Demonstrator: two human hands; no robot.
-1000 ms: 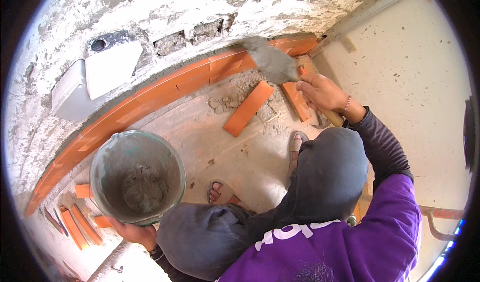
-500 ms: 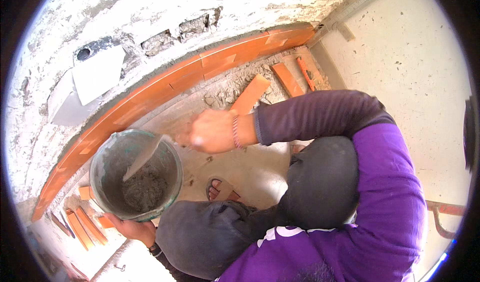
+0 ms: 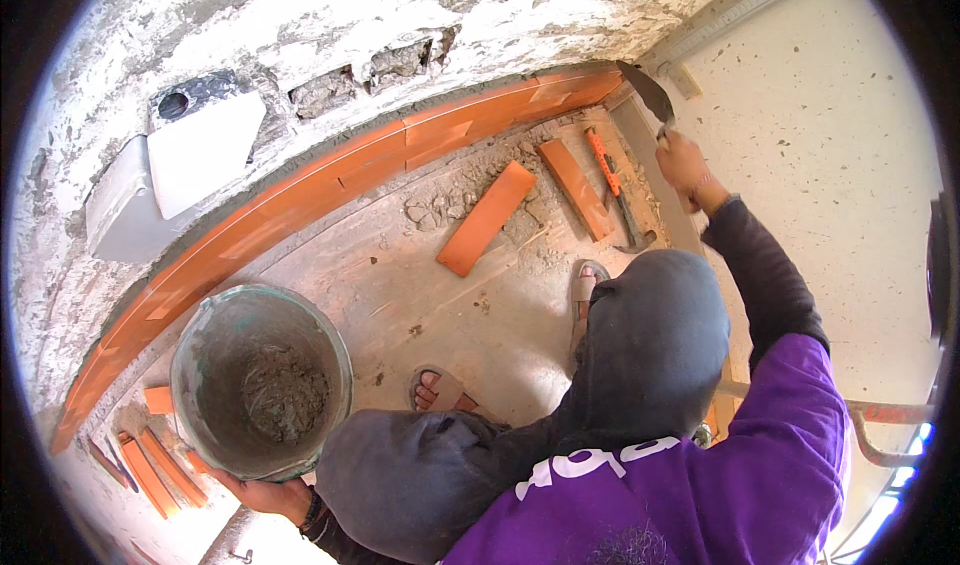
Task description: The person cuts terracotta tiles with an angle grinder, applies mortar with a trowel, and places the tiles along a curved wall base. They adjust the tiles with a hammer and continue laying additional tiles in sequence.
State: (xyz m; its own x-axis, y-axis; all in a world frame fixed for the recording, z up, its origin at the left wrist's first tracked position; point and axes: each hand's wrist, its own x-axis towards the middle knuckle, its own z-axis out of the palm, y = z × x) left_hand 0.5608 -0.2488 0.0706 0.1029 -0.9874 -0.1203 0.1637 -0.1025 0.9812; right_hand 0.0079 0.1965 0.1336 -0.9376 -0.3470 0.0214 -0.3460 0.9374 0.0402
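My right hand point(image 3: 686, 168) is closed round the handle of a trowel point(image 3: 650, 95). The blade points up and left, its tip by the right end of a curved row of orange tiles point(image 3: 372, 165) along the foot of the wall. My left hand point(image 3: 268, 495) grips the near underside of a round bucket point(image 3: 205, 365), partly hidden behind it. Grey mortar point(image 3: 290, 390) lies in the bottom of the bucket, which is tilted toward the left of my legs. A band of wet mortar runs along the top of the tile row.
Loose orange tiles point(image 3: 487, 218) lie on the floor amid mortar crumbs, another tile point(image 3: 575, 189) beside an orange-handled hammer point(image 3: 612, 180). More tile strips point(image 3: 150, 475) lie left of the bucket. A white sheet point(image 3: 205, 153) covers a box on the rough wall. A pale panel point(image 3: 800, 165) stands at right.
My right hand has carried the trowel from over the bucket up and right to the far right end of the tile row. The bucket has shifted slightly down and left, still in my left hand.
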